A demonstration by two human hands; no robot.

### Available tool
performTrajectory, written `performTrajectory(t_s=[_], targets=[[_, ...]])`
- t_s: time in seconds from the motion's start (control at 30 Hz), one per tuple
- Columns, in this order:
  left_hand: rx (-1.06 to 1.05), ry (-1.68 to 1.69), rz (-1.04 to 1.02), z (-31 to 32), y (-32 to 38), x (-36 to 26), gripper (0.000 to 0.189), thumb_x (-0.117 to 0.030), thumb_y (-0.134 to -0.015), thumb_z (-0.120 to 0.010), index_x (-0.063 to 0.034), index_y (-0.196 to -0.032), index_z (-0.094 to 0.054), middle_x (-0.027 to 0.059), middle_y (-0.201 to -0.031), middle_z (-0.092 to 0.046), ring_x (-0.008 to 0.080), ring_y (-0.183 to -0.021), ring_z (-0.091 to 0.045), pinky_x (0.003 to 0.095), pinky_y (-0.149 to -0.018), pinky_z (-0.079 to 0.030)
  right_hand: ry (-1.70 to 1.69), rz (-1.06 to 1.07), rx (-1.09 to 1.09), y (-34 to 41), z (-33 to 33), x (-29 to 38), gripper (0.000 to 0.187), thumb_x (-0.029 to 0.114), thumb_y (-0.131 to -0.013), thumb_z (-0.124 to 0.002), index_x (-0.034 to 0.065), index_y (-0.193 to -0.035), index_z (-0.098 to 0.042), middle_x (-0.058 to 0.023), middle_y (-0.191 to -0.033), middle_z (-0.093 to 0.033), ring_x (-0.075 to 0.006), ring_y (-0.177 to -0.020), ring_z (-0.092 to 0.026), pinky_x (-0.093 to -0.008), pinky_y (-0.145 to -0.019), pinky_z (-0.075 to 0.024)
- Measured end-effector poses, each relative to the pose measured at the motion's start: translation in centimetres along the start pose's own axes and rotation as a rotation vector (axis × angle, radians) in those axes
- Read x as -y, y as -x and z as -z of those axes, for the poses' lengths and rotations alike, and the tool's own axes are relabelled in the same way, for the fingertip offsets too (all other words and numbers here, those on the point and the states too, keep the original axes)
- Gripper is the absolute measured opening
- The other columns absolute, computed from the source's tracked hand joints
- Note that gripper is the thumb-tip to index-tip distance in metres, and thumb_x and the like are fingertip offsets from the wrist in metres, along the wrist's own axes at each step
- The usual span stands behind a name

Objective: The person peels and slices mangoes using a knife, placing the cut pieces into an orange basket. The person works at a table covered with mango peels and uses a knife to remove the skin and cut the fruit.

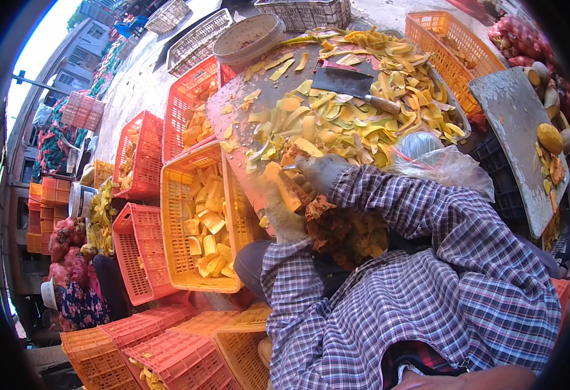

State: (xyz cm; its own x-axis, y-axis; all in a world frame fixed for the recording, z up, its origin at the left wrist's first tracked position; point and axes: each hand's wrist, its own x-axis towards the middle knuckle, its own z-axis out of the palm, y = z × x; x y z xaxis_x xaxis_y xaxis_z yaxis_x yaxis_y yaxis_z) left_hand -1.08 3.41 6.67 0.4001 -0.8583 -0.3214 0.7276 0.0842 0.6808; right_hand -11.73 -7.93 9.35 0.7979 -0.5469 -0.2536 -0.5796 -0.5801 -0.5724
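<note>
My gloved left hand (284, 219) grips a chunk of orange-fleshed pumpkin (285, 185) at the near edge of the work table (241, 168). Close against it, my gloved right hand (323, 171) holds a small metal-bladed tool (290, 167), mostly hidden by the fingers. Stringy orange pumpkin pulp (324, 219) lies heaped below my hands, by my lap. Yellow-green peel strips (309, 122) cover much of the tabletop. A cleaver (342, 82) with a wooden handle rests on the peels beyond my hands.
Left of the table, a yellow plastic crate (168, 219) holds cut pumpkin pieces (212, 214). Red crates (141, 253) stand around it. A round tub (248, 39) sits at the table's far edge. Right are a plastic bag (441, 163) and a board (514, 141). A person (82, 304) is at far left.
</note>
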Motion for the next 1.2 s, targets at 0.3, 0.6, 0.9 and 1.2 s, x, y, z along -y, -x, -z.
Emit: performTrajectory(t_s=[0.3, 0.6, 0.9, 1.2], targets=[[0.065, -0.309, -0.200, 0.2, -0.2, 0.9, 0.038, -0.025, -0.102, -0.042, 0.0009, -0.129, -0.045, 0.0165, -0.115, -0.061, 0.0250, -0.098, -0.064, 0.0372, -0.083, -0.057, -0.151, -0.062, -0.057, 0.3, 0.6, 0.5, 0.026, 0.012, -0.094, -0.044, 0.0005, -0.117, -0.049, -0.0155, -0.095, -0.068, -0.0331, -0.095, -0.067, -0.0436, -0.077, -0.0540], [0.053, -0.704, -0.443, 3.1, -1.4, 2.7, 0.043, -0.017, -0.097, -0.054, -0.0016, -0.134, -0.042, 0.0156, -0.122, -0.056, 0.0223, -0.106, -0.060, 0.0345, -0.087, -0.054, 0.159, -0.032, -0.070, 0.1, 0.5, 1.7, 0.030, 0.009, -0.093, -0.047, -0.0007, -0.121, -0.046, -0.0203, -0.096, -0.068, -0.0338, -0.094, -0.068, -0.0434, -0.076, -0.0544], [0.037, -0.644, -0.166, 1.0, 0.8, 2.3, 0.049, -0.022, -0.090, -0.063, -0.0034, -0.131, -0.044, 0.0171, -0.127, -0.055, 0.0294, -0.111, -0.059, 0.0403, -0.092, -0.051, 0.047, -0.108, 0.085, 1.2, -1.8, 1.6, 0.051, 0.018, -0.080, -0.070, -0.0018, -0.120, -0.045, -0.0218, -0.102, -0.068, -0.0343, -0.100, -0.066, -0.0424, -0.083, -0.0528], [-0.078, -0.487, 0.037, 3.0, -0.7, 3.4, 0.047, -0.039, -0.098, -0.046, -0.0049, -0.130, -0.046, 0.0139, -0.119, -0.060, 0.0274, -0.107, -0.061, 0.0429, -0.090, -0.052, -0.052, -0.172, 0.100, 3.1, -3.9, -0.2, 0.033, 0.021, -0.091, -0.055, -0.0002, -0.115, -0.052, -0.0219, -0.104, -0.067, -0.0346, -0.102, -0.065, -0.0424, -0.086, -0.0516]])
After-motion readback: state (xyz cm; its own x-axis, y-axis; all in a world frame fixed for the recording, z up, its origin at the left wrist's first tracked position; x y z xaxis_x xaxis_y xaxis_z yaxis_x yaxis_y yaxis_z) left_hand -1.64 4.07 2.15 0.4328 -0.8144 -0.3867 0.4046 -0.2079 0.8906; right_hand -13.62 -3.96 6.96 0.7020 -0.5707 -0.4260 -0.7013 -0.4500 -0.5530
